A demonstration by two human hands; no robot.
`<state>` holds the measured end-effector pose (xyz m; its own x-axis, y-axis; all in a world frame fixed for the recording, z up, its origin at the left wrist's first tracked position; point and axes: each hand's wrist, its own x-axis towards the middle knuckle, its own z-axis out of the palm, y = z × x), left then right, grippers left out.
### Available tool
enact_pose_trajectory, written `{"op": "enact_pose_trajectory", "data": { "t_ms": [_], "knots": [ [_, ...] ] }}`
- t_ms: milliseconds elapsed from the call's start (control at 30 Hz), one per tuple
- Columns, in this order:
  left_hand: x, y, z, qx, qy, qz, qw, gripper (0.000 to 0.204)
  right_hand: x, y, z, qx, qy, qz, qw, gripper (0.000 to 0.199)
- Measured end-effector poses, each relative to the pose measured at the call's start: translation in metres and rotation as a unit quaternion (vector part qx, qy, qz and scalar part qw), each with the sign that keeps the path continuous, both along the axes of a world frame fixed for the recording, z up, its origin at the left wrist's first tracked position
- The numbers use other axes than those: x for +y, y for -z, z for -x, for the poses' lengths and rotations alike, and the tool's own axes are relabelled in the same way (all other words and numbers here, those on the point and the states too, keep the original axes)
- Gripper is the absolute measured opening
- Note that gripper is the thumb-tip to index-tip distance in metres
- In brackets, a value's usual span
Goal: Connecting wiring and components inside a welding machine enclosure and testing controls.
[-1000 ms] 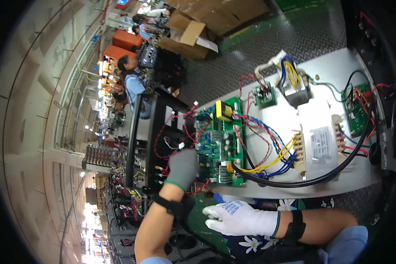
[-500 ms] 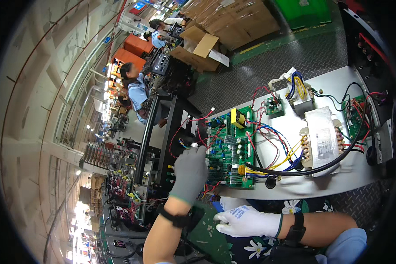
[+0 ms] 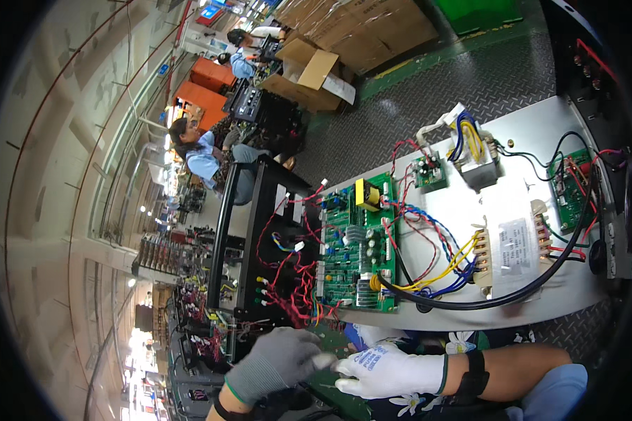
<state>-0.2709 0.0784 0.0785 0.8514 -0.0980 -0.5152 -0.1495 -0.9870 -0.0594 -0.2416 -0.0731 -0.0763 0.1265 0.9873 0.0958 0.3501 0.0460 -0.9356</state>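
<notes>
My left hand (image 3: 282, 361), in a grey glove, is just below the near left corner of the opened metal chassis (image 3: 456, 306). Its fingertips are blurred and come close to the fingers of my right hand (image 3: 390, 372). That hand wears a white glove and rests over my lap, fingers curled in; what they hold, if anything, is hidden. Beyond both hands is a green circuit board (image 3: 358, 242) fixed to the chassis. Red wires (image 3: 298, 284) with white plugs hang loose over the black front panel (image 3: 260, 231) beside it.
A large transformer (image 3: 516, 245), a smaller transformer (image 3: 476, 165) and a small green board (image 3: 428, 173) sit on the chassis. A thick black cable (image 3: 470, 304) arches over its near side. Cardboard boxes (image 3: 358, 35) stand beyond, and a co-worker (image 3: 207, 158) sits at far left.
My left hand has left the wires at the black panel and come down toward my right hand, uncovering the red wires and a white plug. My right hand has stayed nearly in place.
</notes>
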Motion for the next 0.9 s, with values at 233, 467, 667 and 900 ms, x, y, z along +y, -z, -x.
{"op": "enact_pose_trajectory", "data": {
  "t_ms": [233,467,667,900],
  "knots": [
    [0.011,0.021,-0.091,-0.346,0.021,-0.130,0.929,0.016,0.002,0.006,0.000,-0.010,-0.025,0.011,1.000,0.050],
    [0.064,0.052,-0.122,-0.174,-0.055,-0.147,0.972,0.015,-0.006,-0.008,0.000,-0.010,-0.041,0.036,0.998,0.051],
    [0.074,0.072,-0.142,-0.114,-0.106,-0.204,0.967,0.020,-0.010,-0.012,-0.006,-0.050,-0.078,0.021,0.995,0.048],
    [0.063,0.087,-0.121,-0.203,-0.069,-0.224,0.951,0.012,-0.005,-0.007,-0.002,-0.038,-0.078,0.013,0.996,0.050]
  ]
}}
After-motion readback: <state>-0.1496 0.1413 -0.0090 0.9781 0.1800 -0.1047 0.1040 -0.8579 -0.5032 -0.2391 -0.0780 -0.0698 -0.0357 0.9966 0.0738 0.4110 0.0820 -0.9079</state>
